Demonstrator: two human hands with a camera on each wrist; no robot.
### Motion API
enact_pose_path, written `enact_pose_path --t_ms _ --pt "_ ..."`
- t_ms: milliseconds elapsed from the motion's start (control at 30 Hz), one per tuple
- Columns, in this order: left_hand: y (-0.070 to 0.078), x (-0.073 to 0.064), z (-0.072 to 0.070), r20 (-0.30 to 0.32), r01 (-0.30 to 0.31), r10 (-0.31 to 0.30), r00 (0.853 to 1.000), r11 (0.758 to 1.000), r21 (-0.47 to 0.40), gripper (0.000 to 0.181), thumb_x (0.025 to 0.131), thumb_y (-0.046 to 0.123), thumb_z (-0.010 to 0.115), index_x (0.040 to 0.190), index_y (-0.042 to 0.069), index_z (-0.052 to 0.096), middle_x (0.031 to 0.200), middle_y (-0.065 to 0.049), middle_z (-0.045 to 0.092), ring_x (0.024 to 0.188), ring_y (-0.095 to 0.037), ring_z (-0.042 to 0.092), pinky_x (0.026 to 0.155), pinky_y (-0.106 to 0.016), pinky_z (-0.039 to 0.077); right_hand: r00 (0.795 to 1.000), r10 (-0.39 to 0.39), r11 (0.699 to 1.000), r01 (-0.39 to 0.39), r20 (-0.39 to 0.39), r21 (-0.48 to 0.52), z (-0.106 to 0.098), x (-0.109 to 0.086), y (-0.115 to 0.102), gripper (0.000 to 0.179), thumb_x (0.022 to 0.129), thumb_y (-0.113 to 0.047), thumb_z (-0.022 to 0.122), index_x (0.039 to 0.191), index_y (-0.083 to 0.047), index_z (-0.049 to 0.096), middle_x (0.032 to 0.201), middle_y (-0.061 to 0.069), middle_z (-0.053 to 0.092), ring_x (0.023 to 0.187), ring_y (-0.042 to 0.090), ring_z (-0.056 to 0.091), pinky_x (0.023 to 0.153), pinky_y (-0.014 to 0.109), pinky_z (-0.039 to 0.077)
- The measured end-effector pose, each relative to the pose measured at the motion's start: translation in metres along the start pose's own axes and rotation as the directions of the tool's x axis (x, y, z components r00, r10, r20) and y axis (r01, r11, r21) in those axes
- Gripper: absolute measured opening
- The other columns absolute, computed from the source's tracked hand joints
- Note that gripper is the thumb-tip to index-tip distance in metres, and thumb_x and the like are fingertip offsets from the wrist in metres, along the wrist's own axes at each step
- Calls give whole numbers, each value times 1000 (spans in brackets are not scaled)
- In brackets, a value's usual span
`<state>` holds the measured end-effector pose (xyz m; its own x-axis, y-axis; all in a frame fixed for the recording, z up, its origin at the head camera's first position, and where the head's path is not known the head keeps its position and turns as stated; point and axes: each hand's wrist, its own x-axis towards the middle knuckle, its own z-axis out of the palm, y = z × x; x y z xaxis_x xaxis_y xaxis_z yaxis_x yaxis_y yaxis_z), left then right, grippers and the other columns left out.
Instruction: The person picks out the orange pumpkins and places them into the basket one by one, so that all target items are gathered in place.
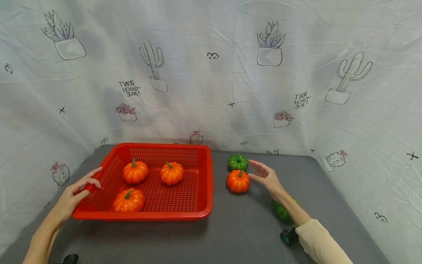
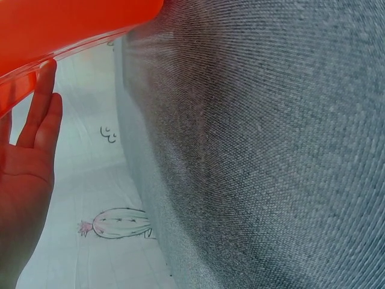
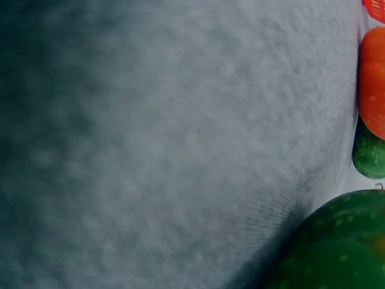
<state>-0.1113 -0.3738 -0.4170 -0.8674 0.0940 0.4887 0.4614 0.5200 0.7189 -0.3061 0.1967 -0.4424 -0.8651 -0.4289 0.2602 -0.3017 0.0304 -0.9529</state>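
Observation:
My left hand (image 1: 70,200) holds the left rim of a red plastic basket (image 1: 141,216), fingers over the edge. In the left wrist view, fingers (image 2: 45,111) reach up to the basket's rim (image 2: 72,30). Three small orange pumpkins (image 1: 136,172) sit inside the basket. Right of it, my right hand (image 1: 268,181) has thumb and fingers spread apart, with nothing between them. It is beside another orange pumpkin (image 1: 238,181); whether the thumb touches it I cannot tell. Right behind that stands a green pumpkin (image 1: 237,162).
A second green pumpkin (image 1: 281,211) lies partly hidden under my right forearm and looms large in the right wrist view. Dark grey cloth (image 1: 244,234) covers the table. A white printed curtain (image 1: 204,80) hangs behind and at both sides.

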Motion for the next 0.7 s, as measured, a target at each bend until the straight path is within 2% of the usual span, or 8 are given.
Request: enact_pose_path --t_ms 167,367,500,600,700 --pt "-1 1 2 -4 -12 12 1000 999 -37 24 90 -17 38 99 -5 57 146 4 40 132 0 31 85 -17 26 1000 -8 1000 8 26 -9 6 -2 0 59 89 -3 65 141 6 39 148 26 34 138 37 29 109 50 24" --pt "-3 0 4 -9 9 -9 1000 1000 -18 22 91 -16 40 99 -5 57 145 6 40 131 2 31 84 -16 28 996 -4 1000 5 87 -11 8 -1 -4 60 89 -2 64 142 6 37 149 25 32 139 36 27 108 51 23" --pt "-4 0 4 -7 10 -10 1000 1000 -18 22 91 -15 40 99 -5 57 146 5 40 131 1 31 85 -16 28 993 3 1000 -3 117 4 5 -1 -17 60 90 -4 63 143 5 35 150 26 29 139 37 26 107 50 25" --pt "-4 1 3 -3 -5 5 1000 1000 -11 24 91 -17 39 99 -5 58 147 3 39 131 0 33 80 -18 33 984 22 1000 -22 176 -1 -3 -1 -30 61 91 -7 63 144 4 35 150 26 29 139 29 30 106 45 27" --pt "-4 0 0 6 -23 23 1000 1000 -11 24 90 -18 39 99 -5 57 148 2 38 129 -1 35 73 -20 37 959 38 999 -34 280 -18 -15 3 -39 60 92 -6 62 144 6 34 150 27 28 136 19 36 106 34 32"
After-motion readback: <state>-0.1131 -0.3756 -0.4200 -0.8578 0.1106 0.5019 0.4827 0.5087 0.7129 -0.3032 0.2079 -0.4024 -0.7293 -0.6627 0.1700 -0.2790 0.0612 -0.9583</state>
